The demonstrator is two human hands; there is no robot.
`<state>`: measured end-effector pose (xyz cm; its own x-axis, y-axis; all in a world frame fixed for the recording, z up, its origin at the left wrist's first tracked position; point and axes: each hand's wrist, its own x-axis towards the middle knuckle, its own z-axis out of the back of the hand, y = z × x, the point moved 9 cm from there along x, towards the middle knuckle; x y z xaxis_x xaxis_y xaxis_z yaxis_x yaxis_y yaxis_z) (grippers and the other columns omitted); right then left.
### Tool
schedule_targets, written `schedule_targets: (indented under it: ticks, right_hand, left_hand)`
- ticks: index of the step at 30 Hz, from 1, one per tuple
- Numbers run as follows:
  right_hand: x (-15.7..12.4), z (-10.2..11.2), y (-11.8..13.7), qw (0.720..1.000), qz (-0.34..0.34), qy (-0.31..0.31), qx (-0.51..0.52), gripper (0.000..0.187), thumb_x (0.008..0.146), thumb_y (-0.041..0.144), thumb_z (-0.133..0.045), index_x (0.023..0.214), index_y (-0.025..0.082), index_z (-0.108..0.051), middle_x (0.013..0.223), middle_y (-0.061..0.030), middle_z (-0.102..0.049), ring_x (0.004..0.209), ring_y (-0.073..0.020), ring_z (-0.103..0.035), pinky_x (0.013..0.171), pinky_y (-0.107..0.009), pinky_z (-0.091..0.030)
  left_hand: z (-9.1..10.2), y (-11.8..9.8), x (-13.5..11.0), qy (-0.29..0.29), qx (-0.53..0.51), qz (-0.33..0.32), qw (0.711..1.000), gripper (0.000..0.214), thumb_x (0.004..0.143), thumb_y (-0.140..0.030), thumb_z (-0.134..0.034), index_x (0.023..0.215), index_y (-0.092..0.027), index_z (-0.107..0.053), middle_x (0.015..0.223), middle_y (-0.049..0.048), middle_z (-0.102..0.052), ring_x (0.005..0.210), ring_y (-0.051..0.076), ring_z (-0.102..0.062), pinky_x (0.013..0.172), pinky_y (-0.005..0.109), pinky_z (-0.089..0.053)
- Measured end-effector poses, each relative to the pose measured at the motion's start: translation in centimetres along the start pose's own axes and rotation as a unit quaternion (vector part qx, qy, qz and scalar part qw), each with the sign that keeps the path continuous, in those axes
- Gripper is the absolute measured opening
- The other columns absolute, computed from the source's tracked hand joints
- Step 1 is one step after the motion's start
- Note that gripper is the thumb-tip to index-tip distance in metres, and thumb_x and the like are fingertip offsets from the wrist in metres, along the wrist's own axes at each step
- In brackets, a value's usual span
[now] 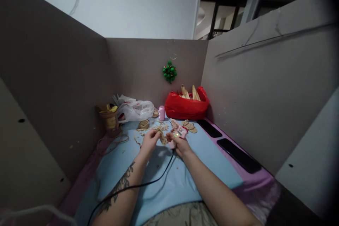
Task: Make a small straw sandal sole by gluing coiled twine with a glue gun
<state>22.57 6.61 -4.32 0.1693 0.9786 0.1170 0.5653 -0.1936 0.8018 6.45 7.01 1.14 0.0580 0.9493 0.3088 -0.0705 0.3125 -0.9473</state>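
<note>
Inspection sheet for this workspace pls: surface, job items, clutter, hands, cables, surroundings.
Surface: blue sheet over purple cloth; small scraps scattered on it.
Job's things: pale fibre piece; pink corded tool.
Clutter: white plastic bag, red bag, two phones.
Hands: left hand pinches the fibre piece; right hand grips the tool.
Cables: black cord runs from tool across left forearm.
Surroundings: grey partitions on three sides; green ornament against the back one.

Head cam, fwd & angled down over blue mat (202, 144).
</note>
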Motion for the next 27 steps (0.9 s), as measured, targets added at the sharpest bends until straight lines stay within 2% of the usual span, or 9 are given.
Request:
schedule_targets:
  ticks: [5,9,11,15,19,23,27]
  right_hand:
    - [-0.9,-0.7,0.1,0.997,0.041,0.006,-0.071,0.044,0.053,0.029,-0.087,0.09,0.019,-0.064,0.074,0.0008,-0.068,0.069,-0.0171,-0.064,0.065,-0.029,-0.052]
    - [-1.7,-2.2,0.5,0.99,0.059,0.048,-0.118,0.042,0.059,0.024,-0.083,0.096,0.02,-0.064,0.078,0.002,-0.065,0.063,-0.0127,-0.058,0.058,-0.024,-0.048]
    - [-1.9,-2.4,0.8,0.988,0.065,0.047,-0.13,0.038,0.061,0.024,-0.081,0.095,0.019,-0.064,0.076,0.0021,-0.065,0.061,-0.0121,-0.057,0.058,-0.024,-0.047]
    - [-1.7,-1.6,0.9,0.988,0.061,0.005,-0.145,0.039,0.06,0.028,-0.08,0.095,0.018,-0.064,0.073,0.0009,-0.065,0.058,-0.0136,-0.057,0.056,-0.027,-0.047]
    - [-1.2,-0.7,0.5,0.986,0.06,-0.019,-0.152,0.036,0.059,0.031,-0.081,0.088,0.018,-0.064,0.07,0.0003,-0.066,0.058,-0.015,-0.059,0.051,-0.025,-0.045]
    - [-1.2,-0.6,0.0,0.985,0.052,-0.006,-0.166,0.036,0.064,0.042,-0.079,0.087,0.018,-0.066,0.067,-0.0009,-0.068,0.059,-0.0165,-0.062,0.053,-0.025,-0.046]
    - [-1.4,0.1,-0.2,0.982,0.037,-0.027,-0.185,0.035,0.063,0.048,-0.078,0.077,0.017,-0.068,0.062,-0.003,-0.068,0.054,-0.0165,-0.061,0.05,-0.025,-0.046]
  left_hand:
    - [0.9,1.5,-0.2,-0.05,-0.051,0.083,0.994,0.029,0.068,-0.045,-0.063,0.065,-0.018,-0.053,0.056,-0.0057,-0.043,0.051,0.009,-0.039,0.046,0.02,-0.03]
    - [0.9,1.5,-0.2,-0.057,-0.066,0.07,0.994,0.033,0.066,-0.048,-0.065,0.066,-0.017,-0.055,0.056,-0.0051,-0.046,0.051,0.009,-0.042,0.045,0.019,-0.032]
    - [0.6,1.6,-0.2,-0.053,-0.072,0.07,0.994,0.034,0.066,-0.049,-0.065,0.065,-0.016,-0.056,0.057,-0.0042,-0.048,0.052,0.009,-0.045,0.046,0.02,-0.035]
    - [-0.4,1.7,-0.2,-0.011,-0.096,0.08,0.992,0.033,0.065,-0.047,-0.065,0.062,-0.016,-0.055,0.06,-0.0025,-0.053,0.06,0.012,-0.054,0.055,0.022,-0.044]
    - [-0.9,1.5,-0.3,0.018,-0.078,0.087,0.993,0.03,0.062,-0.044,-0.068,0.066,-0.015,-0.059,0.064,-0.0009,-0.058,0.063,0.013,-0.056,0.058,0.022,-0.044]
    - [-0.4,2.0,-0.4,0.005,-0.086,0.117,0.989,0.033,0.061,-0.046,-0.069,0.064,-0.016,-0.057,0.061,-0.0016,-0.055,0.06,0.011,-0.053,0.056,0.021,-0.042]
    - [0.6,2.2,-0.2,-0.028,-0.087,0.119,0.989,0.038,0.06,-0.049,-0.07,0.057,-0.017,-0.051,0.056,-0.0031,-0.049,0.055,0.01,-0.049,0.052,0.02,-0.04]
